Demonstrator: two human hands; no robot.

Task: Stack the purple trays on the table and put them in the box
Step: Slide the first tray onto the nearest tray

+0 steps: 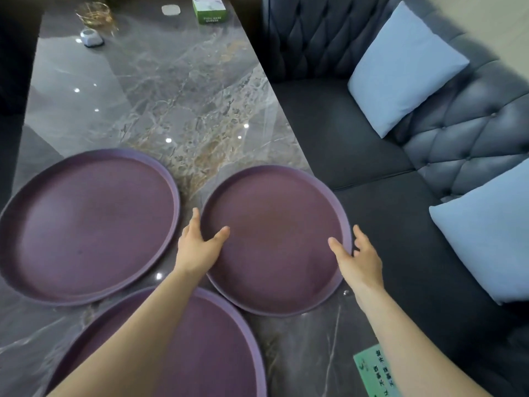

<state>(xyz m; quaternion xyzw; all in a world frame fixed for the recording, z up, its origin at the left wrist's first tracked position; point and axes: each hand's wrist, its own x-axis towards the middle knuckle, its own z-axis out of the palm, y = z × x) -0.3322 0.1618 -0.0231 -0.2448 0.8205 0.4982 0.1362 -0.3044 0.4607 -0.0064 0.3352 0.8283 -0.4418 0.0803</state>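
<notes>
Three round purple trays lie on the marble table (160, 90). The right tray (274, 213) overhangs the table's right edge. My left hand (200, 247) holds its left rim, thumb inside the tray and fingers outside. On the opposite rim my right hand (357, 259) grips the same way, thumb on the inner face. The left tray (86, 227) lies flat beside it. The near tray (206, 351) sits at the bottom, partly covered by my left forearm. No box for the trays is in view.
A dark tufted sofa (372, 173) with two light blue cushions (406, 70) runs along the table's right side. At the table's far end stand a green carton (208, 9), a white dish (171, 10), a small white device (91, 38) and a gold wire basket (94, 14). A green card (375, 371) lies near.
</notes>
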